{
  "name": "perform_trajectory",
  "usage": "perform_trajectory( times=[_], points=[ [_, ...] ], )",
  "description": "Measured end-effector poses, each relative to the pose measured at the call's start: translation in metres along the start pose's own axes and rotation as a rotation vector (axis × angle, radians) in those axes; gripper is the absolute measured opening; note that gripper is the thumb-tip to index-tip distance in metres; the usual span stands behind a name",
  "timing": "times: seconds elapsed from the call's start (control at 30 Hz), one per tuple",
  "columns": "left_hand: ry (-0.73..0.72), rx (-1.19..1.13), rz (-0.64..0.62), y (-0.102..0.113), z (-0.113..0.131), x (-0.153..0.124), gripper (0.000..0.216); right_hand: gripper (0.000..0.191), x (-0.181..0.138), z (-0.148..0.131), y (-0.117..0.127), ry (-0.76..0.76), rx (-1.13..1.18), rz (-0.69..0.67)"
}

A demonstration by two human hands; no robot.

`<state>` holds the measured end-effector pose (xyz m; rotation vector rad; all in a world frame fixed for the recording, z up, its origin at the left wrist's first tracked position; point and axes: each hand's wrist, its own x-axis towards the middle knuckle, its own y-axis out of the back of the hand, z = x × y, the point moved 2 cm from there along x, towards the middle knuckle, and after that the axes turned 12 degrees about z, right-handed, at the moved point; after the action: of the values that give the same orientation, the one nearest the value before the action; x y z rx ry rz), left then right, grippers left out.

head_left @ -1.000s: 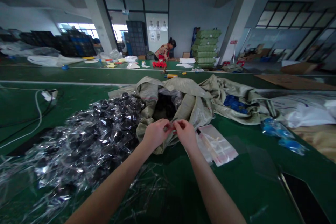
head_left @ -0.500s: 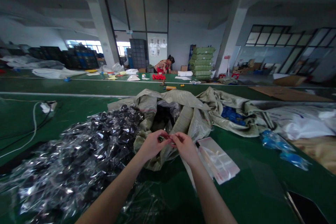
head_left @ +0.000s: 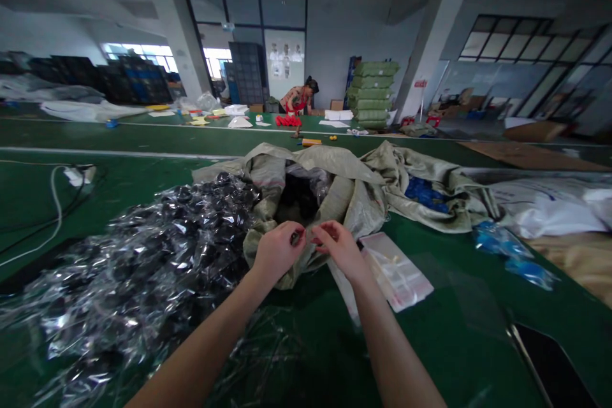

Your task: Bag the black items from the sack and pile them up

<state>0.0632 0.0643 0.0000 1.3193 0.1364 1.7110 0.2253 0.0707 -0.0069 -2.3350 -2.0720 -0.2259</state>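
Note:
My left hand (head_left: 277, 248) and my right hand (head_left: 338, 245) are held close together over the green table (head_left: 444, 338), just in front of an open grey-green woven sack (head_left: 335, 188). Both hands have their fingers pinched. Between the fingertips sits something small that I cannot make out. A clear plastic bag (head_left: 345, 284) hangs below my right hand. The sack's dark mouth holds black items. A big heap of small black parts in clear wrappers (head_left: 143, 268) spreads to the left of my left hand.
A stack of clear zip bags (head_left: 396, 271) lies right of my right hand. Blue wrapped pieces (head_left: 511, 255) and a white sack (head_left: 549, 210) lie further right. A white cable (head_left: 52, 217) runs at the left. A person (head_left: 299, 97) works at a far table beside stacked green sacks (head_left: 373, 92).
My hands stay together in front of the sack, and the fingertips have drawn slightly apart. The view has shifted a little with my head.

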Motion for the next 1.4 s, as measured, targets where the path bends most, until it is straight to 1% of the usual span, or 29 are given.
perform_trajectory(
  times=[0.07,0.2,0.27,0.37,0.47,0.53,0.67,0.87,0.97,1.03,1.13,1.2,1.23,1.27,1.3,1.33,1.4],
  points=[
    [-0.003,0.056,0.006,-0.002,0.003,-0.004,0.010,0.041,-0.002,0.001,-0.005,0.004,-0.054,0.025],
    [0.025,0.130,0.049,-0.003,0.004,-0.008,0.009,0.026,-0.002,0.008,-0.011,-0.015,-0.177,0.020],
    [0.056,0.161,0.106,0.000,0.002,-0.007,0.008,0.026,-0.001,0.008,-0.009,-0.011,-0.238,0.023],
    [0.069,0.163,0.182,0.005,0.002,-0.004,0.008,0.026,-0.004,-0.003,-0.004,0.083,-0.394,0.097],
    [0.012,0.095,0.210,0.012,0.008,-0.004,0.008,0.025,-0.013,-0.018,-0.004,0.181,-0.575,0.171],
    [-0.030,0.059,0.233,0.017,0.013,-0.005,0.009,0.024,-0.020,-0.025,-0.008,0.244,-0.639,0.197],
    [-0.092,0.047,0.275,0.030,0.019,-0.008,0.011,0.024,-0.033,-0.028,-0.017,0.330,-0.665,0.205],
    [-0.119,0.075,0.285,0.049,0.016,-0.003,0.012,0.023,-0.040,-0.029,-0.024,0.415,-0.640,0.195],
    [-0.099,0.115,0.269,0.055,0.009,0.002,0.010,0.024,-0.044,-0.033,-0.027,0.450,-0.564,0.141],
    [-0.073,0.158,0.260,0.056,-0.001,0.006,0.009,0.025,-0.045,-0.033,-0.029,0.455,-0.488,0.060],
    [0.007,0.222,0.272,0.058,-0.025,0.014,0.006,0.031,-0.034,-0.024,-0.032,0.391,-0.378,-0.053],
    [0.076,0.257,0.285,0.060,-0.043,0.019,0.005,0.033,-0.016,-0.009,-0.035,0.322,-0.397,-0.006],
    [0.103,0.274,0.286,0.061,-0.051,0.021,0.007,0.030,-0.005,0.001,-0.038,0.311,-0.463,0.026],
    [0.125,0.289,0.281,0.062,-0.057,0.023,0.007,0.024,0.006,0.010,-0.044,0.334,-0.549,0.039],
    [0.140,0.300,0.272,0.063,-0.062,0.024,0.008,0.017,0.017,0.020,-0.052,0.370,-0.642,0.012],
    [0.150,0.309,0.265,0.063,-0.065,0.025,0.008,0.015,0.027,0.030,-0.062,0.414,-0.737,-0.053],
    [0.155,0.317,0.240,0.061,-0.067,0.026,0.007,0.026,0.043,0.048,-0.085,0.493,-0.925,-0.204]
  ],
)
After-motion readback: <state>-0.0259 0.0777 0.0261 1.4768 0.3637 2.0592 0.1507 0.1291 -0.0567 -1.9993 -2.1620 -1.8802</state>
